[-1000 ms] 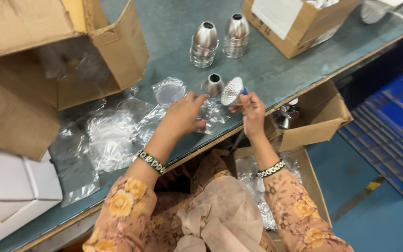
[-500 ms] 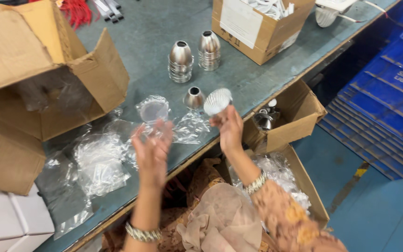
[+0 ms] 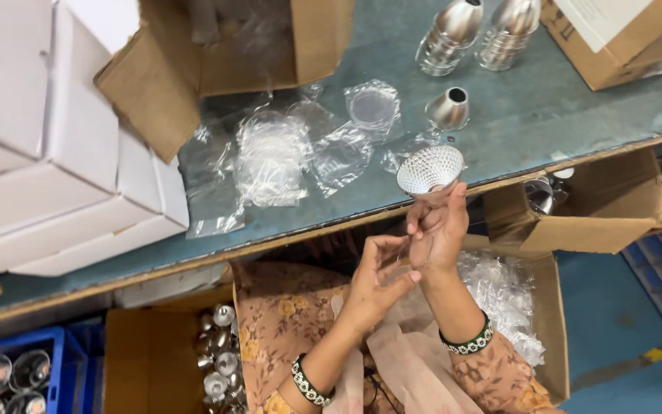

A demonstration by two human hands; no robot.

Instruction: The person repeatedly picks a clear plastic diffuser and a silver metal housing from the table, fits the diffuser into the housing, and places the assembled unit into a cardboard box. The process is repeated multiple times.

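Observation:
My right hand point(image 3: 440, 230) is raised just in front of the bench edge and grips a faceted silver reflector cup point(image 3: 430, 170) by its narrow base, open side up. My left hand point(image 3: 377, 276) is curled close beside it, thumb and forefinger pinching a thin clear disc point(image 3: 414, 251) that shows only faintly between the two hands. On the grey-green bench top point(image 3: 545, 115) behind them lie a small metal cone housing point(image 3: 449, 108) and a clear round lens in a plastic bag point(image 3: 373, 104).
Two stacks of metal housings point(image 3: 457, 34) stand at the back. Crumpled clear bags point(image 3: 273, 157) lie left of centre. Open cardboard boxes point(image 3: 216, 69) and white boxes point(image 3: 63, 146) crowd the left. Under the bench are a box of bags point(image 3: 503, 291), a box of parts point(image 3: 220, 356) and a blue crate point(image 3: 9, 372).
My left hand has drawn back from the bagged lens on the bench to meet my right hand. My right hand has pulled the reflector cup nearer to me. The view has shifted right.

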